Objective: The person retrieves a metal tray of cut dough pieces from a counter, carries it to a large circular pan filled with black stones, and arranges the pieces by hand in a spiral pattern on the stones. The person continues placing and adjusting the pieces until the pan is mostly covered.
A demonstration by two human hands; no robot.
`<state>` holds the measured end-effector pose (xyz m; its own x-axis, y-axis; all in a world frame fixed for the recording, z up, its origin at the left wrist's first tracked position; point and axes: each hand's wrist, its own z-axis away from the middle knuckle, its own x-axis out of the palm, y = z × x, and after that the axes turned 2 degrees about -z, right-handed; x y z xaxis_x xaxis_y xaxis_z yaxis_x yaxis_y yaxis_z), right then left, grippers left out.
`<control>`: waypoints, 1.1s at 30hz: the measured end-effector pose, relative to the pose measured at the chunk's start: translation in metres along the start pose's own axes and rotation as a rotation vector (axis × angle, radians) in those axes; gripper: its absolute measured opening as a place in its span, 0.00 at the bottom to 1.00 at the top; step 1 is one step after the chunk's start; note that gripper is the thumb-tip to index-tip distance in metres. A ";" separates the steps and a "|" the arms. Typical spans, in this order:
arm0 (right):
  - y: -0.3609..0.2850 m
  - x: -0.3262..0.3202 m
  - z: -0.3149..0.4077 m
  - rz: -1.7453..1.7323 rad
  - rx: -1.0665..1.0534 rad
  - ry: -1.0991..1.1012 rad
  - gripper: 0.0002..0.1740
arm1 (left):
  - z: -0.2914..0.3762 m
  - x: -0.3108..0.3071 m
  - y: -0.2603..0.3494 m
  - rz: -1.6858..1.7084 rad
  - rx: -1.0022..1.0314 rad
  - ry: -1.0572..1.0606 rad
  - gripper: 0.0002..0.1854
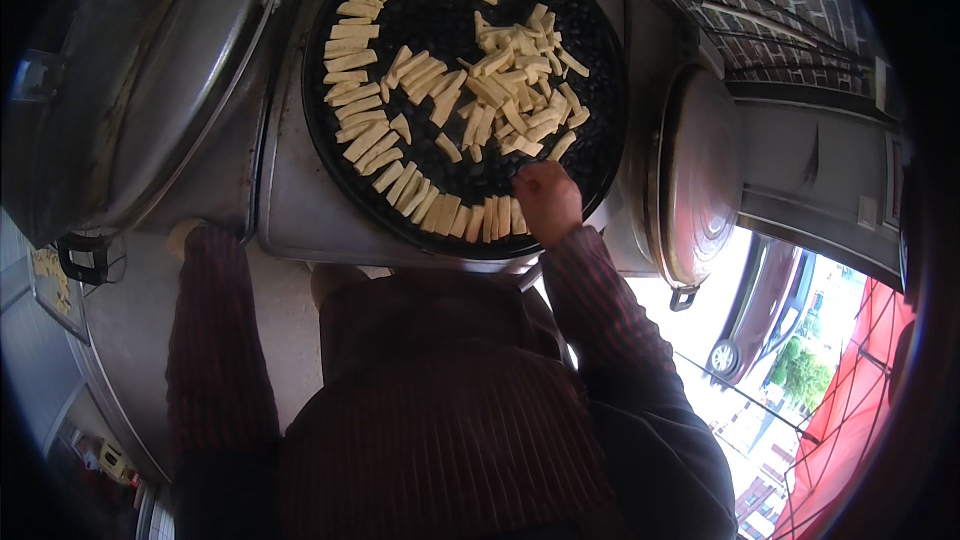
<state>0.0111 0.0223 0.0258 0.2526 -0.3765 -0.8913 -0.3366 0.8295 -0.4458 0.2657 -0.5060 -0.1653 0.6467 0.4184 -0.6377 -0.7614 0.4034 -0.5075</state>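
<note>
A round black pan (450,180) with dark pebble-like pieces across its bottom lies before me. Cut dough strips (358,90) stand side by side in an arc along its left, top and lower rim. A loose heap of dough strips (510,82) fills the middle and right. My right hand (549,199) is over the lower right of the pan, its fingers curled at the right end of the lower row; whether a strip is between them is hidden. My left hand (184,238) hangs low at the left, beside the metal counter, mostly covered by its striped sleeve; its fingers are not clear.
A large lidded metal pan (165,82) stands at the left, with a black handle. Another round lidded pan (697,172) is at the right. At the far left, a tray (56,289) holds pale pieces. A brick wall and a parked car show at the right.
</note>
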 end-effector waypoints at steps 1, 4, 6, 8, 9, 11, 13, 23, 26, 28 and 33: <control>-0.013 0.005 -0.009 -0.041 -0.005 -0.012 0.08 | -0.003 0.002 0.000 -0.004 0.009 0.001 0.14; -0.048 0.029 -0.037 0.032 -0.106 -0.084 0.12 | -0.009 0.008 0.000 -0.011 0.023 0.001 0.13; -0.063 0.045 -0.048 0.083 -0.173 -0.069 0.13 | -0.009 0.007 -0.001 -0.011 0.035 -0.005 0.13; -0.071 0.058 -0.057 0.196 -0.160 -0.125 0.15 | -0.008 0.005 -0.001 -0.048 0.066 -0.015 0.13; -0.071 0.061 -0.058 0.285 -0.122 -0.181 0.16 | -0.007 0.004 -0.001 -0.015 0.059 -0.025 0.13; -0.065 0.055 -0.054 0.246 -0.084 -0.185 0.16 | -0.004 0.005 0.001 -0.009 0.055 -0.013 0.13; -0.051 0.040 -0.045 0.156 0.043 -0.204 0.15 | -0.003 0.008 0.003 -0.004 0.049 0.013 0.13; 0.059 -0.030 0.034 0.041 0.381 -0.099 0.16 | -0.040 0.019 -0.003 -0.012 0.084 -0.045 0.12; 0.052 -0.018 0.037 0.088 0.379 -0.199 0.17 | -0.026 0.015 0.001 -0.051 0.072 0.015 0.12; 0.039 -0.017 0.031 0.238 0.382 -0.344 0.17 | -0.013 0.011 0.003 -0.068 0.060 0.038 0.12; -0.007 -0.020 0.001 0.144 0.123 -0.081 0.12 | 0.005 0.003 0.003 -0.084 0.043 0.083 0.11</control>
<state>0.0094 0.0241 0.0468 0.2837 -0.2202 -0.9333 -0.2623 0.9184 -0.2964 0.2659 -0.4998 -0.1662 0.7009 0.3140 -0.6405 -0.7009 0.4696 -0.5368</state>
